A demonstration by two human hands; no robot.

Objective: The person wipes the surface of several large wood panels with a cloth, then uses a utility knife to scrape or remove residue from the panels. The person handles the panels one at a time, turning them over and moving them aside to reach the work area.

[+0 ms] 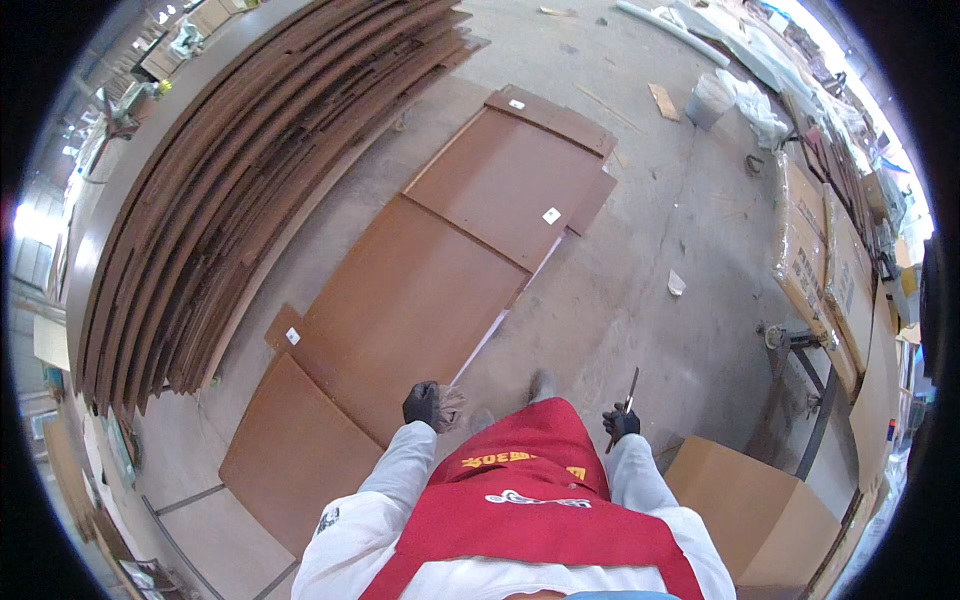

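Observation:
My left hand point(421, 403), in a black glove, is closed around a crumpled greyish-brown cloth point(451, 409). It is in front of the near right edge of a large brown panel point(420, 277). My right hand point(621, 424), also gloved in black, grips a slim hand tool point(631, 390) with a narrow, dark, pointed end; its exact kind is unclear. Beyond the large panel lies another brown panel point(502, 172), and a third brown panel point(300, 450) is at the near left. Small white labels point(551, 216) stick to several pieces.
A tall stack of brown boards point(247, 165) stands on the left. Wrapped cartons point(802, 247) lean at the right, near a dark metal frame point(819, 420). An open cardboard box point(742, 502) sits close on my right. A bucket point(709, 101) and scraps lie on the concrete floor point(645, 247).

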